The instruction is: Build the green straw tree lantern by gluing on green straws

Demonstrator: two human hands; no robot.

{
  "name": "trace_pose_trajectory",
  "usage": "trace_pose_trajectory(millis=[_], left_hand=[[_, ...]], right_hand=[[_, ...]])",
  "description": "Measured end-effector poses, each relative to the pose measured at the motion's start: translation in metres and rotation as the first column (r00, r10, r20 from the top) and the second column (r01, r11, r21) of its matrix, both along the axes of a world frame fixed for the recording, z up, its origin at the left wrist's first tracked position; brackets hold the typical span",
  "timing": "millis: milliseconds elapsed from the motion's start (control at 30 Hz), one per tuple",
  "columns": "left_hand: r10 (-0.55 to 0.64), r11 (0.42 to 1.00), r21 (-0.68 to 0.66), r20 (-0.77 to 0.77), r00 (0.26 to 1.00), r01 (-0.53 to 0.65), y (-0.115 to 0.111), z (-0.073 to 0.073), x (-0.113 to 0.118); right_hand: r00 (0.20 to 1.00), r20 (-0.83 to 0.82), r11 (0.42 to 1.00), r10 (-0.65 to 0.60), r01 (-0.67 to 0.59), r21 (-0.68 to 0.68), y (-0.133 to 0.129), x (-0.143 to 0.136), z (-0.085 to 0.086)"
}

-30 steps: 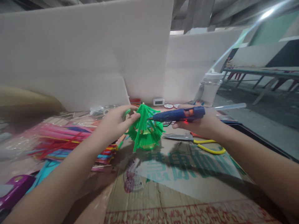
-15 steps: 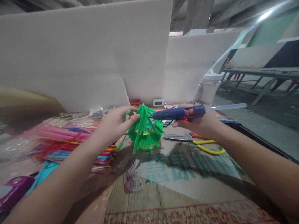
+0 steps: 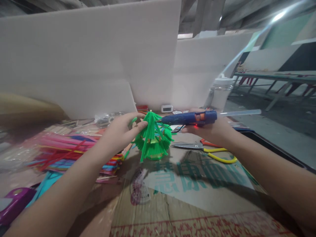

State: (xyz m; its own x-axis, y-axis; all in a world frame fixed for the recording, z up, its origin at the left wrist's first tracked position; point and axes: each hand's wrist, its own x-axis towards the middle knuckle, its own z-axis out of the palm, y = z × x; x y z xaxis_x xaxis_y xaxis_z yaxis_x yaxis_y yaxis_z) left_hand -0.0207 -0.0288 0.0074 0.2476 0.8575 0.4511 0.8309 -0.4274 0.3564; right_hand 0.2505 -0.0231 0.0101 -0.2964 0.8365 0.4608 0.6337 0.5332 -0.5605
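Note:
A green tree-shaped craft point(image 3: 154, 144) made of fuzzy pipe cleaners stands on the table in the middle of the view. Its upper tier comes to a point, and a wider skirt of green strips spreads below. My left hand point(image 3: 125, 130) grips its upper left side between thumb and fingers. From the right, my right hand point(image 3: 209, 130) is wrapped round a blue hot glue gun point(image 3: 189, 118) with a small red light lit. The gun's nozzle meets the upper right side of the craft. A clear glue stick point(image 3: 243, 113) sticks out of its back end.
Scissors with red and yellow handles point(image 3: 217, 153) lie right of the craft. Colourful pipe cleaners point(image 3: 71, 141) are heaped at left, near a purple tool point(image 3: 17, 202). A clear bottle point(image 3: 221, 93) and a small white digital display point(image 3: 167, 108) stand behind.
Almost nothing differs. The camera view has shifted very slightly; both hands, the glue gun and the green craft keep their places.

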Motion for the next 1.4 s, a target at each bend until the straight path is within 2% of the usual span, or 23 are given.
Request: trace_pose_trajectory(millis=[333, 467, 733, 1167, 1300, 1400], left_hand=[[-0.001, 1.0, 0.014, -0.008, 1.0, 0.001, 0.001, -0.001, 0.0], [0.007, 1.0, 0.009, -0.007, 1.0, -0.007, 0.002, -0.002, -0.001], [0.005, 1.0, 0.018, -0.015, 1.0, -0.005, 0.002, -0.003, -0.003], [-0.009, 1.0, 0.015, 0.029, 1.0, 0.008, 0.004, -0.004, -0.003], [-0.017, 1.0, 0.013, 0.036, 0.999, 0.016, 0.004, -0.004, -0.003], [-0.011, 1.0, 0.016, 0.03, 0.999, 0.011, 0.005, -0.005, -0.003]], right_hand=[[0.999, 0.024, 0.999, -0.037, 0.036, 0.015, 0.0, 0.002, 0.001], [0.999, 0.033, 0.999, 0.038, -0.037, -0.011, 0.001, 0.005, 0.001], [0.987, 0.093, 0.99, 0.129, -0.133, 0.035, 0.002, 0.006, -0.001], [0.995, -0.062, 0.995, 0.078, -0.074, 0.064, 0.005, 0.0, -0.009], [0.994, -0.061, 0.994, 0.092, -0.088, 0.067, 0.005, 0.0, -0.008], [0.997, -0.062, 0.996, 0.051, -0.046, 0.08, 0.003, 0.001, -0.007]])
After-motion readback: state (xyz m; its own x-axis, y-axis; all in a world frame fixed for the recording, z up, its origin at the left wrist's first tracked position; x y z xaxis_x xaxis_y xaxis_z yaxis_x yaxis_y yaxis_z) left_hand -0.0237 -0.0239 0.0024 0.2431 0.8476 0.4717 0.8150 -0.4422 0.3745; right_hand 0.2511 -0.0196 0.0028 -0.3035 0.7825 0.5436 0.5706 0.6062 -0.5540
